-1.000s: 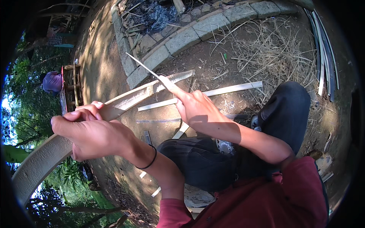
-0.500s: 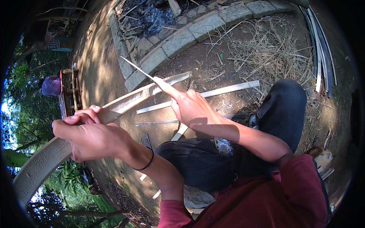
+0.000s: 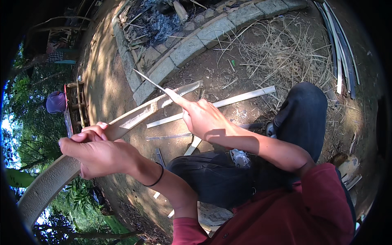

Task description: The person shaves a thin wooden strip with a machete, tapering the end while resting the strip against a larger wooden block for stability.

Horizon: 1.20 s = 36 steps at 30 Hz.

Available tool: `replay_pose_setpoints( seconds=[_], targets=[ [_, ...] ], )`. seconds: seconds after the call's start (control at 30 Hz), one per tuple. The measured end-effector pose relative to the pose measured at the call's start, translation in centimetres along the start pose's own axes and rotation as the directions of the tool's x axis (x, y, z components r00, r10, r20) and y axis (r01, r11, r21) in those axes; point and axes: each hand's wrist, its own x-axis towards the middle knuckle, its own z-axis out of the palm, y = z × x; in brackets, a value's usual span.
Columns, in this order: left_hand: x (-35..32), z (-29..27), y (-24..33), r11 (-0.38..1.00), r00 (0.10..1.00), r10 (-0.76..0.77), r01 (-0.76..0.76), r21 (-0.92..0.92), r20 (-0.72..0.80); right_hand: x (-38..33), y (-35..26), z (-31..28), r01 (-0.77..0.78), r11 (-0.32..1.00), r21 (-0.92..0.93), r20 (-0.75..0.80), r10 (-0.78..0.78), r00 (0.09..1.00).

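The left hand [image 3: 98, 153] wraps its fingers tightly around a long, pale, curved bamboo strip [image 3: 134, 116] held over the dirt ground. The right hand [image 3: 206, 118] grips a thin, pointed metal knife [image 3: 157, 85], fingers closed on its handle, blade resting across the strip. Since half a second ago, the blade has slid slightly farther along the strip.

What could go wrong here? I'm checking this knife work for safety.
The knife blade rests on the bamboo strip that the left hand grips further down the same strip; a slip might send the edge toward those fingers. The right hand works above the person's knee, which a glancing stroke could reach.
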Motion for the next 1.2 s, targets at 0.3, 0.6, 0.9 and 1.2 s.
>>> replay_pose_setpoints(
  seconds=[0.3, 0.6, 0.9, 1.2],
  targets=[
    [-0.1, 0.3, -0.1, 0.998, 0.999, 0.031, -0.032, 0.054, 0.005, 1.6, 4.3, 2.1, 0.062, 0.997, 0.05, -0.148, -0.054, 0.987],
    [0.2, 0.3, 0.4, 0.993, 0.996, -0.094, 0.095, -0.073, 0.011, -0.3, -1.4, 0.8, 0.06, 0.996, 0.072, -0.013, -0.059, 0.998],
    [0.1, 0.0, 0.8, 0.991, 0.99, -0.112, 0.118, -0.066, 0.085, -0.2, -1.5, 0.0, 0.073, 0.997, -0.028, -0.03, -0.073, 0.997],
    [0.3, -0.5, 0.1, 0.992, 0.989, -0.074, 0.086, -0.091, 0.13, 0.8, 1.2, 1.5, 0.072, 0.997, -0.02, -0.084, -0.074, 0.994]
  ],
)
